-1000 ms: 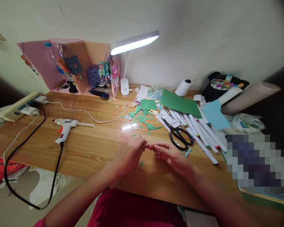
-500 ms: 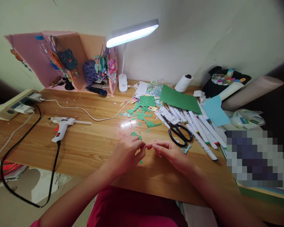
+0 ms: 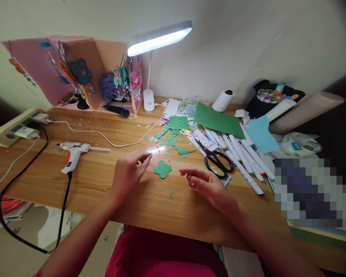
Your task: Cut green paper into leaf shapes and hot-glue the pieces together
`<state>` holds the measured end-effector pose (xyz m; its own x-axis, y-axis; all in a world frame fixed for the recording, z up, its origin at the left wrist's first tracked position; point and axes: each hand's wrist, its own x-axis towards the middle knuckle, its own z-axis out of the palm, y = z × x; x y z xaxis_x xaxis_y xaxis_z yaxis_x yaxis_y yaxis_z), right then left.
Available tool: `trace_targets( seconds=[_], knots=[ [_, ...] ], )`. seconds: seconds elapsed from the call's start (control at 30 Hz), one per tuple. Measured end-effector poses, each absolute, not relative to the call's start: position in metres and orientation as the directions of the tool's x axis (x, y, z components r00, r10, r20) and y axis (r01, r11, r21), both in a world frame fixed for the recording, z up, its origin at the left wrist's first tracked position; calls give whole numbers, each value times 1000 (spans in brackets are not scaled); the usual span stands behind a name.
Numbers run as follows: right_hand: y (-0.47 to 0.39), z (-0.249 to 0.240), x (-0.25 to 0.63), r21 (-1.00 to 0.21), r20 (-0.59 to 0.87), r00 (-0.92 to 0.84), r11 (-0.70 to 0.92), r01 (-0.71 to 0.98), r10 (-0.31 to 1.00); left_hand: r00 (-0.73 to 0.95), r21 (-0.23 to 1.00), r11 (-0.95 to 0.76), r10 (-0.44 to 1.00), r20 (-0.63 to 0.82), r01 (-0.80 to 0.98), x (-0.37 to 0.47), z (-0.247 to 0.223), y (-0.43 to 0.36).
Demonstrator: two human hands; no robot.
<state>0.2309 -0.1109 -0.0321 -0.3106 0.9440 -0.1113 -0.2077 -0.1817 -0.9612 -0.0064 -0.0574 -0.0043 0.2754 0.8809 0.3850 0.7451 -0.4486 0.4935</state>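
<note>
Parting over desk, L hand [image 3: 130,169] & R hand [image 3: 209,186] leave green flower shape [image 3: 162,169] uncovered betw. them, untouched.
L fingertips pinched narrow, contents can't tell; R fingers loosely curled, partly open, nothing seen held. Flower shape lies flat on wood desktop [image 3: 100,177], green scraps [image 3: 184,150] beyond. Scissors [image 3: 210,153] nr R hand, beside markers [image 3: 255,186]; glue gun [image 3: 75,157] far L; lit lamp [image 3: 161,38] nr wall [image 3: 233,46].

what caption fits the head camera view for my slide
Left hand and right hand flank a green flower-shaped cutout under a lit lamp, scissors and glue gun farther out.
</note>
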Motion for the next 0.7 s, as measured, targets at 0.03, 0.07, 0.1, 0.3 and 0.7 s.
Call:
trace_targets(
  seconds=[0.03,0.07,0.1,0.3,0.7],
  knots=[
    [-110,-33,231,-957,-118,-282,-185,-222,952,234,510,-397,905,355,763,-15,-3,-54],
    [-108,-34,231,-955,-127,-245,-185,-233,961,179,511,-331,929,324,793,-25,-3,-52],
    [-107,-35,231,-954,-138,-204,-185,-236,969,114,488,-253,948,296,835,-35,-2,-50],
    [-105,-38,234,-979,-135,-107,-149,-136,985,-242,244,160,901,360,957,-110,-3,-61],
    [-112,-25,226,-980,-196,-137,-197,9,971,-522,-21,522,851,-61,853,-161,10,-52]
  ],
)
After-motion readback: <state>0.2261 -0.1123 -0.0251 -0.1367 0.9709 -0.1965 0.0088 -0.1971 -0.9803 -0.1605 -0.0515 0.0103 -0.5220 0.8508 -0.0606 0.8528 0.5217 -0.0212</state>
